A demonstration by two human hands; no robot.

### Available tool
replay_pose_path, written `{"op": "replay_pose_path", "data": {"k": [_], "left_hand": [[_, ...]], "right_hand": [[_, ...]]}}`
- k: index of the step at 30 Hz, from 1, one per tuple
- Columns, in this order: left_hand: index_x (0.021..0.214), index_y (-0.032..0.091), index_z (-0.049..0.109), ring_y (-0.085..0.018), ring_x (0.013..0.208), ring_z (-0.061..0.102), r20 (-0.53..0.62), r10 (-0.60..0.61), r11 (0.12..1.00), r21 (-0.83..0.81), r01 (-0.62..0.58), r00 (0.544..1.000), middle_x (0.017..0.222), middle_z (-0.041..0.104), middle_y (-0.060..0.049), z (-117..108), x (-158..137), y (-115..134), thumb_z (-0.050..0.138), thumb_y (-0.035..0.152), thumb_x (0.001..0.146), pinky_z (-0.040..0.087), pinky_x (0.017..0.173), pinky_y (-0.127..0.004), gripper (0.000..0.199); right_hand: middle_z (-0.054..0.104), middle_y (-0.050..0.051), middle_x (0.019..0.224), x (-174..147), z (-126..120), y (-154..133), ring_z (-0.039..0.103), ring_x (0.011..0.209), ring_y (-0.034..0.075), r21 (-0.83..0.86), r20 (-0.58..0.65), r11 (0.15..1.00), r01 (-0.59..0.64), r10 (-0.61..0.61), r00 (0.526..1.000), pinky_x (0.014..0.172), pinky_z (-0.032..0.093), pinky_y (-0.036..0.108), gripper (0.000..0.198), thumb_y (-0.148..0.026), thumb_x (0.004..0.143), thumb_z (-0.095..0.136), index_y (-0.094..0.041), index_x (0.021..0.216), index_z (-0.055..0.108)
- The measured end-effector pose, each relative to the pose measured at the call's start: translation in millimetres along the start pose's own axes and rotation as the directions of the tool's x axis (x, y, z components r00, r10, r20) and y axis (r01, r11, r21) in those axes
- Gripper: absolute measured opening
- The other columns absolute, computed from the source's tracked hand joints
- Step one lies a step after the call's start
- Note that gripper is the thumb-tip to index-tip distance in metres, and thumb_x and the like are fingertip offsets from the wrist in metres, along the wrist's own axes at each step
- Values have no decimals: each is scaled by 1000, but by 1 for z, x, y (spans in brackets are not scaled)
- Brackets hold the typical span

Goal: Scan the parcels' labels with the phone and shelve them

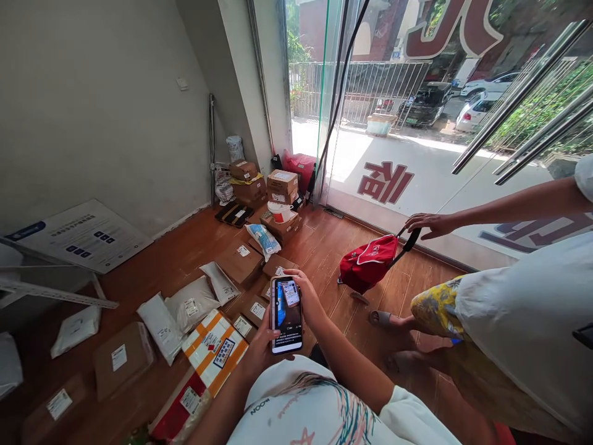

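Observation:
A smartphone (287, 321) is held upright in front of my chest. Its lit screen shows a picture of a labelled item with text below. My left hand (265, 337) grips the lower left side of the phone, thumb at its edge. Around the upper right edge curl the fingers of my right hand (308, 298); some of them are hidden behind it. On the floor just beyond the phone lie cardboard boxes (239, 258) with labels, and a white and orange parcel (215, 347) is to the left of my left hand.
Another person's hand (428, 224) holds the handle of a red bag (369, 262) on the right. Glass doors with metal handles (509, 105) stand behind. More boxes (282, 182) are stacked by the corner, and a printed board (88, 238) leans against the left wall.

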State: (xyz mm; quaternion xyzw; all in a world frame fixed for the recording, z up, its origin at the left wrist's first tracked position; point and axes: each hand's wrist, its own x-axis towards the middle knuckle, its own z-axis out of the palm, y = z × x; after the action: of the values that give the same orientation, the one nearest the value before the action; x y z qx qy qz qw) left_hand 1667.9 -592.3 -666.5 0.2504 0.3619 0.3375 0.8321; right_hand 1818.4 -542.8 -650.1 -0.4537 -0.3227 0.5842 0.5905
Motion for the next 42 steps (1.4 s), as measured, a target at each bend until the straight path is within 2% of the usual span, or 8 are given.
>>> {"op": "replay_pose_path", "data": {"k": [9, 14, 17, 22, 28, 34, 38, 42], "left_hand": [[153, 37, 4, -39, 103, 62, 17, 43, 998, 53, -44, 999, 132, 55, -13, -11, -10, 6, 57, 30, 78, 57, 59, -41, 92], [153, 34, 9, -35, 115, 57, 31, 60, 998, 7, -61, 998, 129, 59, -11, -20, -7, 4, 61, 26, 75, 54, 84, -45, 94], [153, 32, 16, -32, 122, 52, 22, 77, 997, 29, -77, 997, 125, 62, -9, -26, -4, 2, 64, 23, 73, 49, 94, -43, 93], [153, 30, 19, -33, 126, 48, 31, 86, 993, 77, -88, 996, 124, 63, -10, -41, 2, -4, 66, 25, 74, 48, 95, -44, 92], [154, 32, 14, -32, 111, 59, 64, -16, 996, 92, 10, 998, 127, 61, -12, -51, 6, -3, 56, 24, 81, 53, 84, -42, 85], [152, 38, 12, -37, 100, 63, 154, -31, 999, 32, 26, 988, 122, 61, -12, -47, 7, 7, 55, 38, 81, 56, 54, -39, 83], [149, 31, 28, -33, 109, 60, 168, -82, 996, -14, 86, 982, 125, 61, -11, -44, 16, 1, 54, 51, 84, 55, 70, -38, 73], [129, 22, 56, -31, 107, 60, 43, -244, 963, 126, 237, 969, 120, 64, -12, -71, 35, -13, 55, 66, 80, 52, 71, -34, 66]], "right_hand": [[68, 2, 84, -5, 11, 8, 60, 77, 21, 59, 15, 998, 16, -17, 1000, 70, 48, 30, 38, -43, 84, 44, -20, 101, 68], [66, 0, 78, -7, 17, 11, 58, 69, 18, 8, -4, 1000, 16, -16, 1000, 63, 46, 28, 24, -33, 76, 57, -20, 94, 65], [66, 0, 86, -7, 21, 14, 59, 76, 18, -45, -46, 998, 37, -39, 998, 67, 47, 28, 35, -27, 69, 72, -21, 102, 63], [65, 0, 85, -5, 25, 19, 59, 73, 17, -51, -69, 998, 40, -44, 997, 65, 47, 29, 41, -33, 69, 78, -21, 104, 61], [65, -2, 82, 1, 26, 26, 57, 72, 15, 63, -94, 998, 7, -1, 996, 64, 45, 26, 47, -36, 65, 84, -23, 104, 62], [70, 5, 79, 2, 18, 40, 62, 66, 19, 326, 135, 914, -241, 207, 969, 61, 49, 30, 51, -64, 78, 62, -17, 96, 67], [73, 11, 89, -3, 12, 61, 66, 68, 22, 450, 293, 775, -444, 341, 893, 64, 53, 36, 72, -75, 82, 42, -14, 110, 67], [74, 9, 85, -3, -10, 98, 69, 76, 22, 557, 285, 636, -534, 457, 842, 71, 54, 36, 67, -70, 83, 47, -13, 112, 65]]}}
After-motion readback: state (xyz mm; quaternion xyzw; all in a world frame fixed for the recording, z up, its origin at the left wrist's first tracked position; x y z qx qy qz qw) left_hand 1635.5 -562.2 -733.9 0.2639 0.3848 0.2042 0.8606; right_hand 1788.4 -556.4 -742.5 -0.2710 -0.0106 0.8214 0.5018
